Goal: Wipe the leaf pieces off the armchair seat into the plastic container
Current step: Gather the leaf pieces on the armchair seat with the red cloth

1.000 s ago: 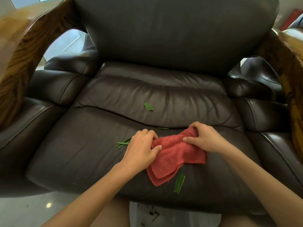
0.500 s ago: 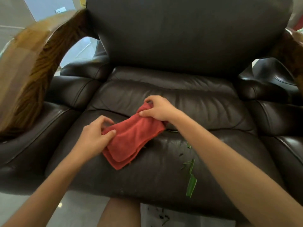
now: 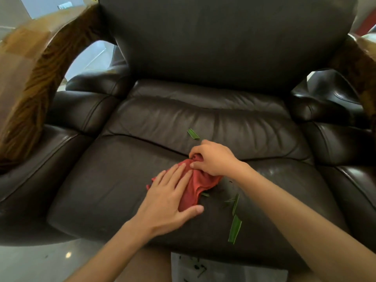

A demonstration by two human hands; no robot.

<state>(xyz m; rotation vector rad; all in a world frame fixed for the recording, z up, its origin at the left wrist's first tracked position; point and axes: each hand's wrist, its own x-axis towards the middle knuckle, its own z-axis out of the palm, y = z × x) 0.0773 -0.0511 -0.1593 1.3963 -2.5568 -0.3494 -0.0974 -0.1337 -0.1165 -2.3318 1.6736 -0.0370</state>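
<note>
A red cloth (image 3: 198, 187) lies bunched on the dark brown leather armchair seat (image 3: 105, 180). My left hand (image 3: 169, 197) rests flat on the cloth's left half, fingers spread. My right hand (image 3: 213, 158) pinches the cloth's far end. One green leaf piece (image 3: 193, 134) lies on the seat just beyond my right hand. A long leaf piece (image 3: 234, 228) and thinner bits (image 3: 234, 201) lie near the seat's front edge, right of the cloth. The clear plastic container (image 3: 230, 270) sits below the front edge, with dark bits inside.
Wooden armrests rise at the left (image 3: 26, 78) and right (image 3: 362, 64). The tall backrest (image 3: 223, 37) stands behind the seat. Padded side cushions (image 3: 81, 110) flank the seat. Pale shiny floor (image 3: 40, 259) shows at lower left.
Both hands moved the cloth from the seat's left toward its middle. My left hand went from pinching the cloth to lying flat on it. The far leaf piece is uncovered again.
</note>
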